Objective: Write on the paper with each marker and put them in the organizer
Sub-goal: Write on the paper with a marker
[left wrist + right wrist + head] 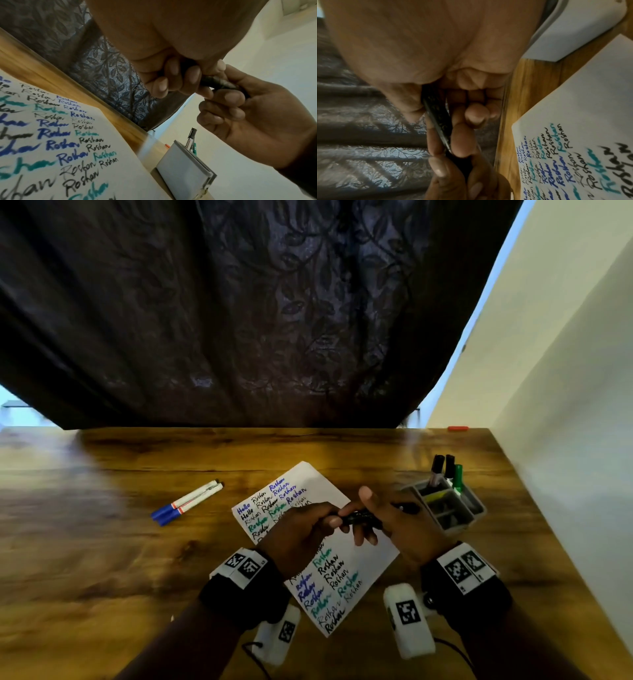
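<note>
Both hands hold one black marker (363, 518) level above the white paper (363, 556), which is covered in blue, black and green handwriting. My left hand (308, 529) grips its left end with curled fingers (193, 77). My right hand (387, 518) grips the barrel (436, 115), thumb raised. The grey organizer (459, 518) stands to the right on the table, with two black markers (442, 470) and a green marker (457, 477) upright in it. Two blue-capped white markers (186, 503) lie left of the paper.
The wooden table (102, 542) ends at a dark patterned curtain (257, 320) behind. A white wall (565, 422) runs close along the right side, just beyond the organizer. A small orange object (458, 428) lies at the far right edge.
</note>
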`<state>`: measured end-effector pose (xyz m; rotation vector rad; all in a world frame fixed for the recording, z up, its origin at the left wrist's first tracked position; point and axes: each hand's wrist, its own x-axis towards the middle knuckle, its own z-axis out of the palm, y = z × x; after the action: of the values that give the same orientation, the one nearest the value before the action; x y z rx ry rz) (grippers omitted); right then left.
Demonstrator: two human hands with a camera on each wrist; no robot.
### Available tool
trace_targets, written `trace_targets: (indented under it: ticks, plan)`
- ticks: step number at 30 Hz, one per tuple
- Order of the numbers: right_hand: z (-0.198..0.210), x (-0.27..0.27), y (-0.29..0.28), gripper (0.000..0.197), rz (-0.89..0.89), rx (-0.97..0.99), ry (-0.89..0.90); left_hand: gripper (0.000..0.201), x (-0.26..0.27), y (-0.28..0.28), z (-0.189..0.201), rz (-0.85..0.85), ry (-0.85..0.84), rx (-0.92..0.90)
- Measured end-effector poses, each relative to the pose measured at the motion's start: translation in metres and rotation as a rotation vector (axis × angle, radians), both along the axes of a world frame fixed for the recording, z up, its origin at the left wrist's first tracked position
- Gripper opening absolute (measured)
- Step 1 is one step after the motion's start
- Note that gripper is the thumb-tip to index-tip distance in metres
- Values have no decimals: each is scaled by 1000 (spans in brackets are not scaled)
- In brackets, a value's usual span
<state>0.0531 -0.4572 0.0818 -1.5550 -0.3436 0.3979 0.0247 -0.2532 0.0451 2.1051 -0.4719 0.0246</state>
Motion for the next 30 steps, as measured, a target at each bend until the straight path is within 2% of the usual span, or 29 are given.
trace_targets:
  ticks: [3,5,8,10,12,15,19,21,25,28,30]
  plan:
    - [3,-1,-7,41,34,24,-43,34,1,-6,7,-78,-22,-65]
    - [11,-4,-11,40,-4,-22,-104,31,2,-7,10,-81,27,-87]
    - [36,1,-45,41,-269,56,-49,40,6,28,10,135,267,-137]
    - [57,9,-71,36,-354,70,-136,39,8,63,7,244,263,-85]
    - [63,17,-79,28,-316,32,-219,38,12,81,4,263,228,-33]
    - [34,26,-63,28,-266,-99,-236,35,21,69,-12,269,254,12]
    - [-23,23,-25,18,-233,-26,-148,25,34,35,-38,207,341,259]
    - [-53,22,-10,15,-200,-48,-118,32,38,25,-53,166,349,339]
    - [-103,20,4,11,-108,-129,-54,51,43,25,-82,108,497,432]
    - [-123,18,3,11,-120,-232,-89,58,44,26,-90,146,518,418]
    - [-133,17,0,16,-128,-230,-121,60,44,25,-91,167,510,406]
